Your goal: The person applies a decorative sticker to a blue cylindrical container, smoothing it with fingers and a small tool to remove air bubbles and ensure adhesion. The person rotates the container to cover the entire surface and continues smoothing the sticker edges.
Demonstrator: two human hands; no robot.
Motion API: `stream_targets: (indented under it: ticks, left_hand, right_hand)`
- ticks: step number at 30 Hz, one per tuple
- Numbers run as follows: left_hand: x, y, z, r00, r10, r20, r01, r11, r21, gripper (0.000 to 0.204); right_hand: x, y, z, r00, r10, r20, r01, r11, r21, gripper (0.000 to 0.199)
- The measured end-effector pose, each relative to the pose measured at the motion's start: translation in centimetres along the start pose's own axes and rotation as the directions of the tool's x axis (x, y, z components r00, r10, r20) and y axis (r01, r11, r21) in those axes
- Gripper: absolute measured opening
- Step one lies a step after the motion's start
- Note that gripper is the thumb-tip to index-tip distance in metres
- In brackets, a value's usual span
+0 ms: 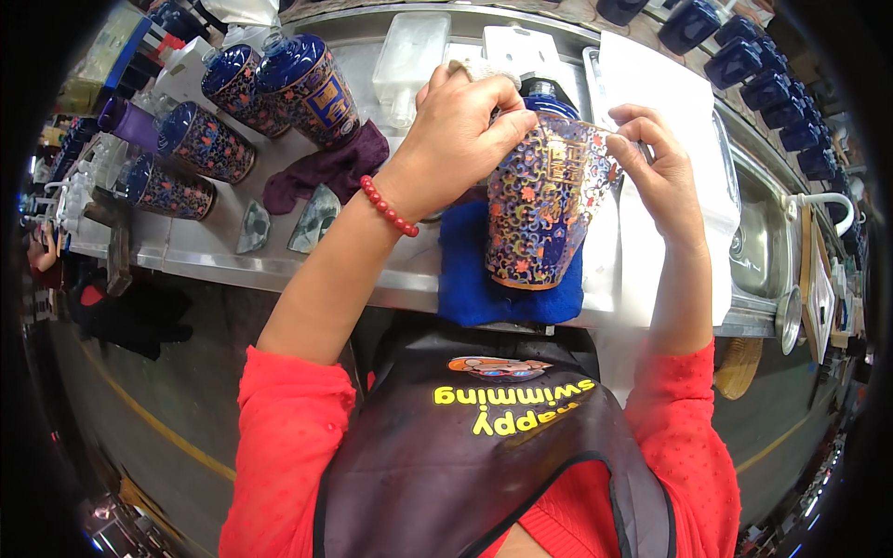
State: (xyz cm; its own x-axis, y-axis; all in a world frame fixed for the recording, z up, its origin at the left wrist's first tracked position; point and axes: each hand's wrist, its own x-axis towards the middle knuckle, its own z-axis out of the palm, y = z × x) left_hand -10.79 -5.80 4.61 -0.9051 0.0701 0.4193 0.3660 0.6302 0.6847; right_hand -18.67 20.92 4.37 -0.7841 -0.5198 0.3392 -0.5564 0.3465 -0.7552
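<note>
A dark blue glass bottle point(549, 103) lies on a folded blue towel point(462, 279), its neck pointing away from me. Over its side spreads a clear patterned decal film point(530, 191) with gold scrolls and coloured flowers. My left hand point(465, 126), with a red bead bracelet point(389, 206) at the wrist, pinches the film's upper left edge between thumb and forefinger. Beyond those knuckles a beige cloth point(484, 71) shows; whether the hand holds it is hidden. At the film's upper right edge, my right hand point(659, 166) pinches with thumb and forefinger, other fingers loosely curled.
Several decorated blue bottles point(312, 93) stand or lean at the left, beside a purple cloth point(326, 172) and two film scraps point(314, 219). A clear plastic container point(412, 58) is behind. White sheets point(688, 223) cover the right; a metal sink point(755, 256) lies beyond.
</note>
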Motion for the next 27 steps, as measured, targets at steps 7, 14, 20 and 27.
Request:
stream_targets:
  ticks: [7,14,20,27]
  left_hand:
    - [0.8,-1.2,1.4,0.986,0.104,-0.129,-0.096,0.993,0.066,0.024]
    - [0.4,-1.5,1.8,0.984,0.055,-0.172,-0.044,0.997,0.064,0.027]
    - [-5.1,0.5,2.7,0.909,0.078,-0.41,-0.133,0.985,-0.107,0.042]
    - [-10.1,2.5,4.7,0.993,-0.014,-0.121,0.017,1.0,0.022,0.066]
  right_hand:
    - [0.6,0.9,0.3,0.988,0.152,0.037,-0.154,0.984,0.094,0.022]
    - [0.9,2.2,0.7,0.994,0.092,-0.05,-0.092,0.996,-0.002,0.017]
    - [-2.5,-2.5,1.6,0.905,-0.379,-0.194,0.234,0.823,-0.518,0.049]
    - [-7.9,-3.1,4.9,0.998,-0.052,0.039,0.061,0.958,-0.279,0.065]
